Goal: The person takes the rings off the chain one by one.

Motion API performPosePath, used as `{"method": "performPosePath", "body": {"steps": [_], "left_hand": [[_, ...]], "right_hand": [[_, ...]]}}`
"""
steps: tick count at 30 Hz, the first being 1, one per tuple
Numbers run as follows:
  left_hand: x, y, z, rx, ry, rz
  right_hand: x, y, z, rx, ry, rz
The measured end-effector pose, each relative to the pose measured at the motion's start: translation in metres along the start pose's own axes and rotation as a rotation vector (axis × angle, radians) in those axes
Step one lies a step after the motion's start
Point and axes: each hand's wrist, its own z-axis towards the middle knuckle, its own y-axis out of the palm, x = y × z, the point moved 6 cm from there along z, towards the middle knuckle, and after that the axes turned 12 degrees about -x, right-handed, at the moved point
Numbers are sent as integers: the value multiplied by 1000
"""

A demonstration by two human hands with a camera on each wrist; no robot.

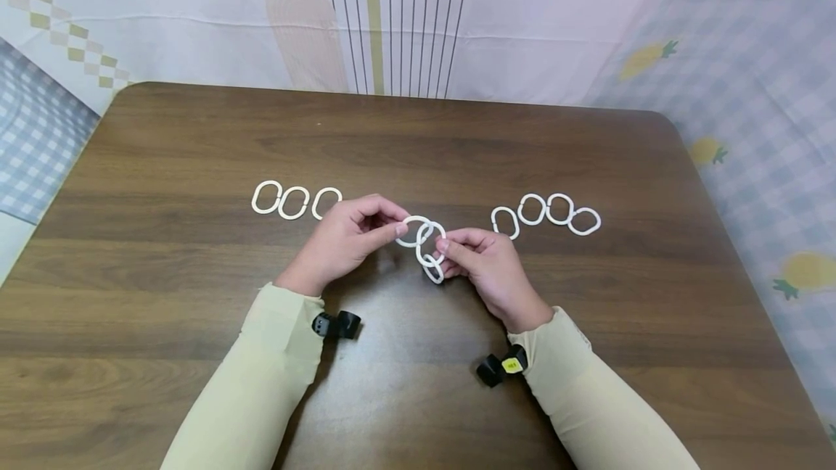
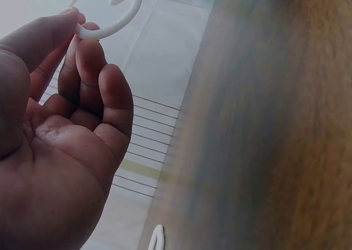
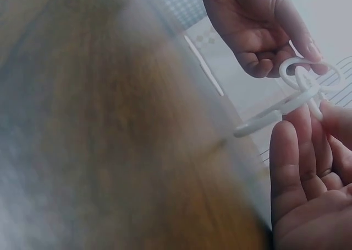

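Three white oval plastic links are joined in a short chain held between the hands above the table. My left hand [image 1: 342, 241] pinches the left link [image 1: 414, 218] between thumb and fingers; the left wrist view shows this white link [image 2: 122, 23] at the fingertips. My right hand [image 1: 495, 270] pinches the middle link [image 1: 419, 255], which passes through the left one. From it hangs the lowest link [image 1: 435, 281], close to the right fingers. In the right wrist view, the lowest link [image 3: 256, 124] sticks out past the right fingertips.
On the wooden table [image 1: 163, 296] lie loose white links: a left group [image 1: 281, 203], partly behind the left hand, and several to the right, including a nearby link [image 1: 517, 227] and a far-right link [image 1: 599, 222]. A patterned cloth [image 1: 522, 13] hangs behind the table.
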Motion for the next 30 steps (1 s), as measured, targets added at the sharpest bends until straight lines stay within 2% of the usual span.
{"method": "performPosePath", "body": {"steps": [30], "left_hand": [[3, 2, -1, -33, -8, 23]], "right_hand": [[1, -4, 1, 5, 8, 53]]}}
